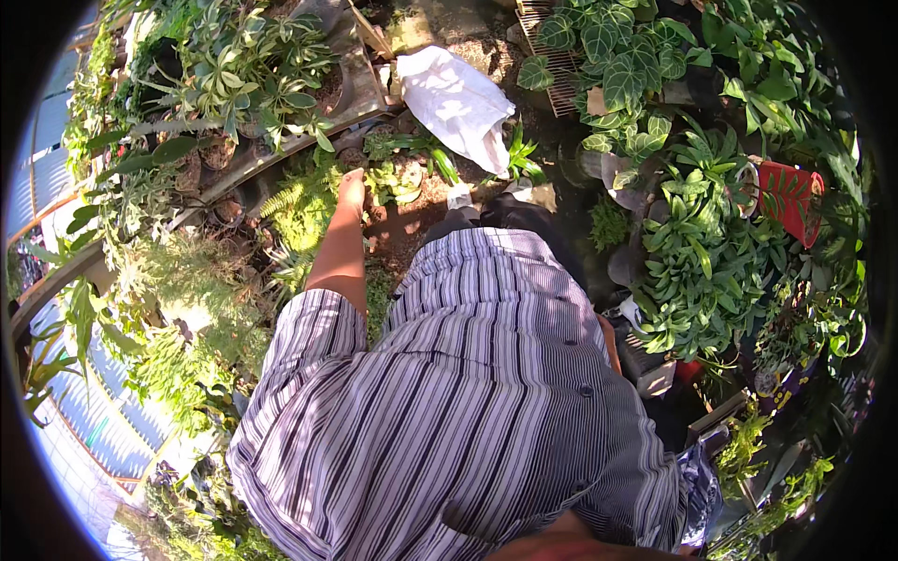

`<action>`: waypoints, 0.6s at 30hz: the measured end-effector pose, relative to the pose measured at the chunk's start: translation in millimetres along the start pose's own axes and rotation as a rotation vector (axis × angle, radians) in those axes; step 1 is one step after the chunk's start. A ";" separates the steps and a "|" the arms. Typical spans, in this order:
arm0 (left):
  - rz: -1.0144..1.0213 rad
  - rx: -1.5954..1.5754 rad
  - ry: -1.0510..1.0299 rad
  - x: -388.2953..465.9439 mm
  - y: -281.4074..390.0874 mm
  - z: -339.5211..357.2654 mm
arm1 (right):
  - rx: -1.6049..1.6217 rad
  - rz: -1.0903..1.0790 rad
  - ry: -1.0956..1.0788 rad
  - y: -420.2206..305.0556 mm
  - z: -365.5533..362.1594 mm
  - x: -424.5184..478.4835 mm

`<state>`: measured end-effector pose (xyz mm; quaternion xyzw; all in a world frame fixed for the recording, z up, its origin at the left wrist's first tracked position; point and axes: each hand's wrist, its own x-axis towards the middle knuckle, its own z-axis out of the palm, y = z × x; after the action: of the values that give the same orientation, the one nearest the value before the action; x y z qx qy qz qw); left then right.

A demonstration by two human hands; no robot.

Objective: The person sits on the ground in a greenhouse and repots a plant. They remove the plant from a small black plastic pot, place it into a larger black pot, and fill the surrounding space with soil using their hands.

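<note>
My left hand (351, 186) reaches forward among low plants, beside the bright fern (298, 203) and just left of a light-green leafy plant (396, 181). Its fingers are small in view, and whether they grip anything cannot be told. My right hand is out of view; only a bit of forearm shows at the right side of my striped shirt. Before my feet a white sack (456, 102) lies in patchy sun, with strappy green leaves (525, 160) at its lower end. Brown soil (393, 231) shows between my left arm and my legs.
A wooden bench edge (259, 165) runs diagonally at left, with potted variegated plants (245, 70) behind it. At right stand dense leafy plants (708, 245), a red pot (791, 203) and large veined leaves (621, 63) beside a slatted rack (551, 59).
</note>
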<state>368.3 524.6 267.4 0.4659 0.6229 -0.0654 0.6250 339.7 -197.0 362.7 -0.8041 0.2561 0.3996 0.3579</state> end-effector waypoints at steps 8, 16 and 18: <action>-0.145 0.888 -0.075 -91.0 -172.2 -101.2 | -0.311 -0.352 0.005 -89.2 -45.2 98.2; -0.108 0.054 0.123 -150.0 -240.1 -30.5 | -0.161 -0.454 -0.407 -265.2 -66.3 278.0; 0.150 0.150 0.270 -184.8 -218.6 -1.4 | -0.522 -0.480 -0.351 -332.5 -27.1 249.5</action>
<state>182.7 311.6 313.4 0.5610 0.6581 -0.0019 0.5022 721.3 -45.8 291.4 -0.8245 -0.1147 0.4878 0.2630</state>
